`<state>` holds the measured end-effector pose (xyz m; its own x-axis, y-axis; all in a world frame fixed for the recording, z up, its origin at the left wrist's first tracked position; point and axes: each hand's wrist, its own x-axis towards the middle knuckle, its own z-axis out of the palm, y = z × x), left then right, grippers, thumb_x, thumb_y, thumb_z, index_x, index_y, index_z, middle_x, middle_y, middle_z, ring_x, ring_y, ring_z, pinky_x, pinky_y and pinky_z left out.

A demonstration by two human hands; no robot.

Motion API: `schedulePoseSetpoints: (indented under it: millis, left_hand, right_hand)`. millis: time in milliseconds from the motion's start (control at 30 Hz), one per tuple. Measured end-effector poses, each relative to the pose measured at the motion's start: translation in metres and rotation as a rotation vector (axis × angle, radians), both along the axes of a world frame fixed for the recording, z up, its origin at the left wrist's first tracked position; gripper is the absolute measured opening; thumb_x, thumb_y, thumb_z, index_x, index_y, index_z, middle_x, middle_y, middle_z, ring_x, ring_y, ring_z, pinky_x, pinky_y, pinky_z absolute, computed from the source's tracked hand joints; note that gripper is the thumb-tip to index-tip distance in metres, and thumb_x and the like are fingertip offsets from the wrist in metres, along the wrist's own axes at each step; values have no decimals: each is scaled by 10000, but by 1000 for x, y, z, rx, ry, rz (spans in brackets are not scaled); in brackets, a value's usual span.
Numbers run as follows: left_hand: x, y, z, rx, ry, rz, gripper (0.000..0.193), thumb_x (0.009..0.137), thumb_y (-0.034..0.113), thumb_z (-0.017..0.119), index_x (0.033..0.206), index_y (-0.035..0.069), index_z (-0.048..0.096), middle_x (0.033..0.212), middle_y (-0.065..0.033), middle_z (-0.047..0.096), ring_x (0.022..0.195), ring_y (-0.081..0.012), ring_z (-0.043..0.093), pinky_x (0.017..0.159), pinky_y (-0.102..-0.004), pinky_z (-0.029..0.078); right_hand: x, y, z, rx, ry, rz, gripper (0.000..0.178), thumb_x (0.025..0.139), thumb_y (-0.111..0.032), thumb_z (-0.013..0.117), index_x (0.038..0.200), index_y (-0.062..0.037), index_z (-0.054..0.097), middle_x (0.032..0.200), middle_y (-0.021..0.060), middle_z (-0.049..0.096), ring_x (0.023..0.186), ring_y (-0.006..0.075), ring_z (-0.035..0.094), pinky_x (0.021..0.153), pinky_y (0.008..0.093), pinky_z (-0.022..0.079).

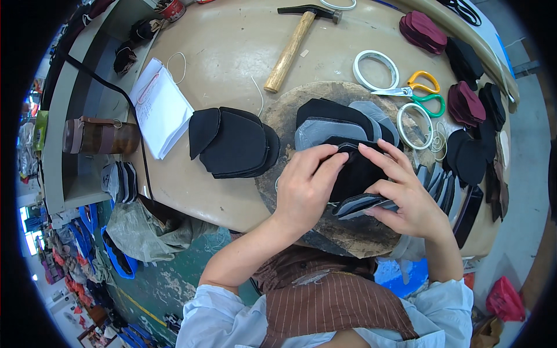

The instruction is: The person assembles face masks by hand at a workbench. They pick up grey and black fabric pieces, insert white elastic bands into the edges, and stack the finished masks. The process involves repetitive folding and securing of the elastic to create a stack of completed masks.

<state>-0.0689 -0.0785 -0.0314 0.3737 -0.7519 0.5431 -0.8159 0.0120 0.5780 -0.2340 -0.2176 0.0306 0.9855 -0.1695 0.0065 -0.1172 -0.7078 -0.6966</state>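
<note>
My left hand pinches the upper left edge of a black fabric piece between thumb and fingertips. My right hand is curled round the right side of the same piece, its fingertips at the top edge. Its thumb presses a small stack of black and grey pieces at the lower edge. Beyond my hands, more black and grey fabric pieces lie overlapping on a round, worn wooden block. Left of the block sits a pile of black rounded pieces, the top ones askew.
A hammer, scissors and two white tape rolls lie beyond the block. Maroon stacks and black stacks line the right side. At left are white papers, a brown-tinted bottle and a black cord.
</note>
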Motion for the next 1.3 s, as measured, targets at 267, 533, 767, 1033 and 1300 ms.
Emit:
schedulePoseSetpoints:
  millis: [267,533,767,1033,1300]
  left_hand:
    - [-2,3,2,-24,-167,-25,299,725,15,716,1020,61,706,1076,-49,670,910,-241,635,753,-340,497]
    - [-1,2,3,44,-24,-2,292,767,23,714,1049,95,685,952,-33,627,858,-231,598,741,-356,446]
    - [-1,0,21,226,89,36,262,782,42,717,1032,77,651,941,-59,611,871,-261,595,781,-385,421]
    - [-5,8,21,259,87,21,255,774,10,675,1008,85,608,1021,-69,629,951,-264,605,861,-390,401]
    - [-31,30,22,354,-92,-52,247,808,21,598,1041,96,565,1263,-104,608,1256,-255,540,1056,-442,262]
  right_hand:
    - [0,-1,-1,16,-3,5,270,680,-83,789,910,-36,656,1529,148,364,1403,449,270,1101,524,320]
    - [-1,-1,0,16,-13,5,276,674,-78,793,912,-45,658,1513,144,381,1398,444,280,1107,524,320]
    - [-1,-1,0,12,-9,6,284,661,-74,798,904,-48,654,1487,139,412,1392,452,284,1109,526,317]
    - [2,-5,15,-53,-15,70,283,640,-89,806,876,-40,657,1481,153,416,1385,455,293,1091,532,324]
    - [5,-19,32,-10,158,258,382,651,-191,814,933,26,674,1449,250,419,1331,461,342,1079,507,322]
